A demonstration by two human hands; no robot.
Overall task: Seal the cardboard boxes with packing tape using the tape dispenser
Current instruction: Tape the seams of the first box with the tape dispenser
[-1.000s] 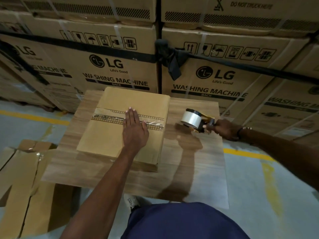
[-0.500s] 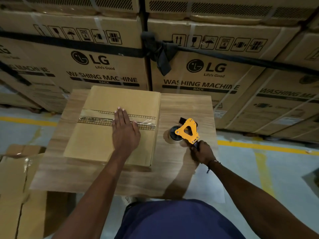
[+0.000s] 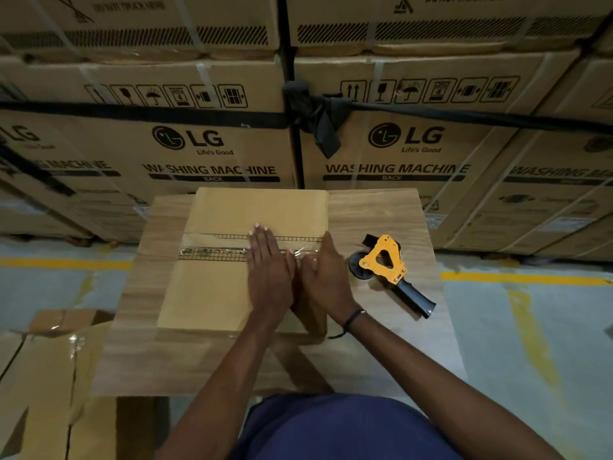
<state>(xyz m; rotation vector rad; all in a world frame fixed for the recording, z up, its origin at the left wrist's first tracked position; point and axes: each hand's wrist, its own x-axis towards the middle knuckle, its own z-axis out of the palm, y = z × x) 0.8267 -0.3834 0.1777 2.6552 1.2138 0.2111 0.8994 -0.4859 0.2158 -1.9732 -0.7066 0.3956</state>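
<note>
At six o'clock, nearest the camera, both forearms are reaching out over the worktop (image 3: 381, 207). The left hand (image 3: 270, 265) is lying flat with straight fingers on top of the box (image 3: 232, 293), pressing across the taped seam. The right hand (image 3: 326, 277) is now sitting just beside it at the box's right edge, fingers extended and pressing the end of the tape strip (image 3: 212, 254) down over the corner; how its fingertips are lying on the far side I cannot tell. Neither hand is gripping anything.

A second ago that right hand was carrying the tape dispenser (image 3: 384, 260); half a second ago it was setting it down. Now the dispenser is lying on its side on the worktop at about three o'clock from the box, near it but not touching, handle pointing toward five o'clock. The left hand is staying where it was throughout.

My reading: the strip is already laid and cut, and the person is smoothing it, so this box is nearly sealed.

At eight o'clock, beside the worktop, more cartons (image 3: 49, 376) are sitting on the floor, one showing glossy tape. At twelve o'clock, stacked washing-machine cartons (image 3: 212, 154) are standing behind, bound by a black strap (image 3: 311, 107).
</note>
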